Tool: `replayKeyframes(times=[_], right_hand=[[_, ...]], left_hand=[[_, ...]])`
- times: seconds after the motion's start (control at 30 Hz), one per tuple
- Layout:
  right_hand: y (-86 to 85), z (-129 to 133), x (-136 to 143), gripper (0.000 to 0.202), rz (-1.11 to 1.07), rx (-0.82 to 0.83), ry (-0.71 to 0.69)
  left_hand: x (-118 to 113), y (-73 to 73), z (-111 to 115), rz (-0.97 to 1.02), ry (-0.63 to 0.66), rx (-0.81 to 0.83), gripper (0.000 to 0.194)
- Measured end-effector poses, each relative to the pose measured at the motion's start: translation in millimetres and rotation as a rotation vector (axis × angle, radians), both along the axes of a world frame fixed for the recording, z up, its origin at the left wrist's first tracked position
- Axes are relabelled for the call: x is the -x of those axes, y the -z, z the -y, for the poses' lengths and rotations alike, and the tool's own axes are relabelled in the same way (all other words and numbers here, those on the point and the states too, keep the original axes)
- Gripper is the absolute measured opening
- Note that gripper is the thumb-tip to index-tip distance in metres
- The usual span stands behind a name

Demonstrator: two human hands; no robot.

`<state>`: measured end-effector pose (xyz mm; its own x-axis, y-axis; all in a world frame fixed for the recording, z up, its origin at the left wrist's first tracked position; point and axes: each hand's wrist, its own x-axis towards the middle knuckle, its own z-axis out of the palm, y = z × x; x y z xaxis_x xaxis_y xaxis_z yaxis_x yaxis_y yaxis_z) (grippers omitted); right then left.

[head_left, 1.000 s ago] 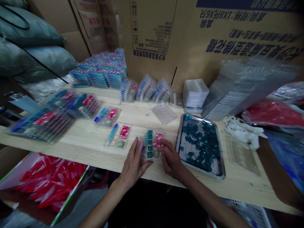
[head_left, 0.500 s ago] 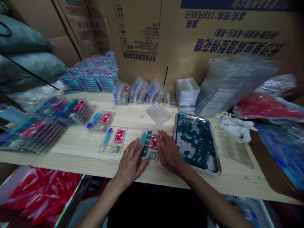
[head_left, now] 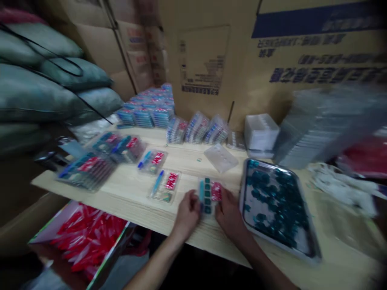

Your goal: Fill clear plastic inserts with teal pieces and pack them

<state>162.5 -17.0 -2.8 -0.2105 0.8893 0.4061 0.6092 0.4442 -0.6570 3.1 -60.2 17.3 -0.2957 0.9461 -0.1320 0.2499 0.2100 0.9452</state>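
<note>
A clear plastic tray (head_left: pixel 207 197) with a light blue strip, a column of several teal pieces and a red patterned packet lies between my hands. My left hand (head_left: pixel 188 213) is at its left edge, fingers curled, thumb and fingertips close together; whether they pinch the edge is blurred. My right hand (head_left: pixel 230 211) grips the tray's right side by the red packet, fingers bent round it. Left of them sits another clear pack (head_left: pixel 165 186) with a blue pen and red packet, and behind it a similar pack (head_left: pixel 152 162). A metal tray (head_left: pixel 246 193) of loose teal pieces stands at the right.
Stacked filled packs (head_left: pixel 87 171) stand at the left, more (head_left: pixel 148 108) at the back. Clear tray stacks (head_left: pixel 261 135) stand behind the metal tray. An empty clear tray (head_left: pixel 221 158) lies mid-table. A box of red items (head_left: pixel 87 237) is below the table edge.
The view has swung left, so the table things appear further right and lower. My left hand's fingers have drawn off the tray's face and curled at its edge; my right hand's fingers have closed at its side.
</note>
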Motion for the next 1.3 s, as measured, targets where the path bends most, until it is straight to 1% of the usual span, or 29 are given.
replayKeyframes(times=[0.07, 0.13, 0.17, 0.2, 0.27, 0.33, 0.4, 0.43, 0.5, 0.53, 0.6, 0.63, 0.67, 0.7, 0.73, 0.77, 0.83, 0.9, 0.93, 0.97, 1.0, 1.07, 1.13, 1.17, 1.23, 1.3], right_hand=[[10.3, 4, -1, 0.055, -0.145, 0.017, 0.039], [17.5, 3, -3, 0.054, -0.31, 0.187, 0.036], [18.3, 1, -2, 0.056, -0.403, 0.288, 0.031], [16.8, -1, 0, 0.06, -0.486, 0.373, 0.018], [7.2, -3, 8, 0.067, -0.624, 0.493, -0.029], [-7.1, -1, 23, 0.067, -0.672, 0.533, -0.13], [-20.2, 4, 40, 0.064, -0.643, 0.499, -0.254], [-25.0, 7, 48, 0.061, -0.612, 0.465, -0.313], [-30.7, 11, 61, 0.055, -0.532, 0.401, -0.417], [-31.8, 12, 66, 0.051, -0.494, 0.38, -0.452], [-31.9, 14, 72, 0.039, -0.44, 0.358, -0.477], [-31.4, 14, 74, 0.034, -0.429, 0.352, -0.471], [-30.9, 14, 75, 0.031, -0.427, 0.343, -0.459], [-30.5, 14, 76, 0.028, -0.425, 0.332, -0.451], [-30.2, 15, 76, 0.027, -0.419, 0.317, -0.445], [-30.0, 15, 76, 0.027, -0.41, 0.297, -0.435], [-29.3, 13, 72, 0.029, -0.376, 0.237, -0.407], [-27.4, 7, 63, 0.031, -0.303, 0.164, -0.376], [-26.0, 1, 55, 0.032, -0.246, 0.125, -0.357], [-24.8, -5, 45, 0.033, -0.179, 0.088, -0.329], [-24.0, -13, 33, 0.035, -0.111, 0.052, -0.288], [-25.0, -28, 6, 0.038, 0.012, -0.009, -0.154], [-29.5, -42, -16, 0.041, 0.13, -0.037, -0.002], [-32.5, -48, -23, 0.041, 0.213, -0.03, 0.05], [-38.0, -56, -28, 0.035, 0.445, 0.017, 0.095], [-41.2, -61, -22, 0.027, 0.692, 0.066, 0.105]], left_hand=[[-13, 0.8, 4, 0.036, -0.026, -0.014, 0.048], [-22, 0.6, 8, 0.059, -0.068, -0.068, 0.052], [-24, -0.6, 9, 0.058, -0.094, -0.087, 0.052], [-24, -2.9, 10, 0.064, -0.127, -0.111, 0.053], [-16, -11.7, 15, 0.102, -0.16, -0.169, 0.057], [4, -24.8, 22, 0.158, -0.161, -0.253, 0.061], [40, -39.6, 32, 0.168, -0.195, -0.331, 0.062], [64, -46.7, 37, 0.141, -0.26, -0.363, 0.063], [122, -58.9, 49, 0.049, -0.422, -0.329, 0.063], [152, -63.6, 54, -0.005, -0.51, -0.311, 0.06], [211, -70.1, 63, -0.117, -0.678, -0.237, 0.054], [236, -71.6, 65, -0.165, -0.726, -0.174, 0.051], [257, -72.1, 66, -0.221, -0.73, -0.1, 0.049], [273, -71.7, 65, -0.296, -0.716, -0.008, 0.048], [283, -70.3, 64, -0.353, -0.691, 0.062, 0.047], [289, -68.0, 61, -0.404, -0.659, 0.108, 0.046], [286, -61.0, 56, -0.565, -0.602, 0.143, 0.044], [271, -50.4, 53, -0.895, -0.541, 0.142, 0.038], [262, -43.9, 52, -1.012, -0.49, 0.15, 0.038], [254, -36.7, 52, -1.086, -0.437, 0.161, 0.04], [246, -29.0, 51, -1.129, -0.374, 0.181, 0.045], [238, -13.6, 49, -1.178, -0.262, 0.231, 0.054], [238, -1.7, 43, -1.213, -0.216, 0.266, 0.056], [242, 1.7, 39, -1.222, -0.225, 0.273, 0.055], [251, 1.8, 30, -1.21, -0.244, 0.269, 0.055], [253, -5.5, 20, -1.171, -0.291, 0.228, 0.053]])
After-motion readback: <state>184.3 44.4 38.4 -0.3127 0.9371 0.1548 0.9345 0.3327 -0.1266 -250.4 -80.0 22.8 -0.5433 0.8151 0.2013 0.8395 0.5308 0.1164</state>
